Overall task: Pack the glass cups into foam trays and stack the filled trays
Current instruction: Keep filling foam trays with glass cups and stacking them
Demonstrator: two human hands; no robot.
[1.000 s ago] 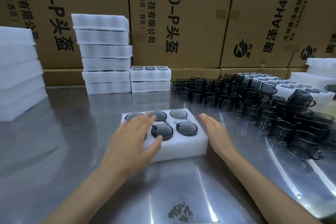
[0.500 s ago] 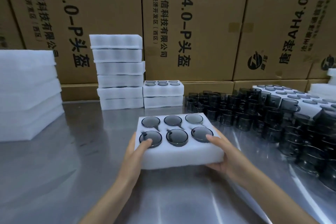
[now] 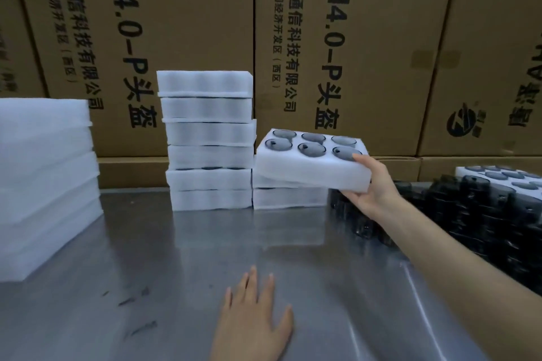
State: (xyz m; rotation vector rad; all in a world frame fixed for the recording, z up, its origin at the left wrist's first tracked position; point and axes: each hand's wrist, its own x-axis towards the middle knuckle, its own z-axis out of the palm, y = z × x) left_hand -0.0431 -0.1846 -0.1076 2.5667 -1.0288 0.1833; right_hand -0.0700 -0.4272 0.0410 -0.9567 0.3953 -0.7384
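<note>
Nearest you, your left hand (image 3: pixel 254 322) lies flat, its grip released, fingers straight on the steel counter (image 3: pixel 181 267). Farther out, your right hand (image 3: pixel 371 187) grips the right end of the filled foam tray (image 3: pixel 305 168), six glass cups (image 3: pixel 311 148) inside, held tilted over the short tray stack (image 3: pixel 289 198) beside the taller stack (image 3: pixel 209 141).
</note>
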